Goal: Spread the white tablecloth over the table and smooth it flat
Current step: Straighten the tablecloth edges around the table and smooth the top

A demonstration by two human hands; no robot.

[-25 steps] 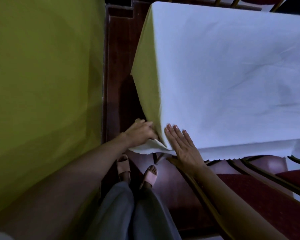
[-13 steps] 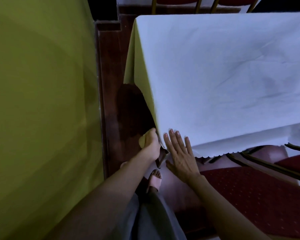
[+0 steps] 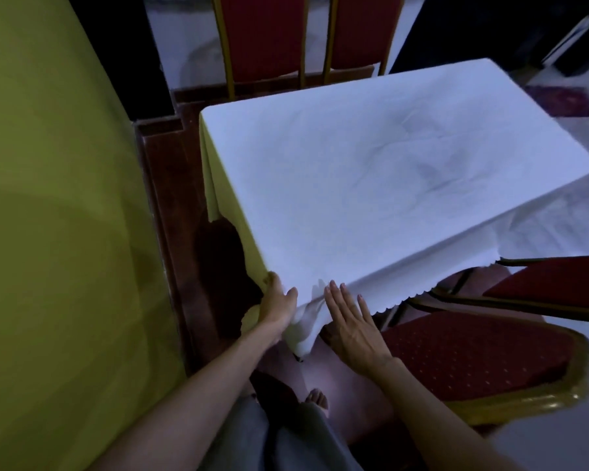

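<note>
The white tablecloth lies over the whole table top, with faint creases near its middle and a scalloped hem hanging over the near edge. Under it a yellow-green cloth shows on the table's left side. My left hand presses flat against the near-left corner from the left side, fingers up. My right hand rests flat, fingers spread, on the overhang just right of that corner. A fold of white cloth droops between the two hands. Neither hand grips anything.
A wall of yellow-green fabric stands close on the left. A dark wooden strip runs between it and the table. Red padded chairs with gold frames stand at the far side and near right. My legs and feet are below.
The view has lifted and pulled back, so the whole table top shows. My left hand moved from under the corner fold to lie against the corner; my right hand stays on the overhang.
</note>
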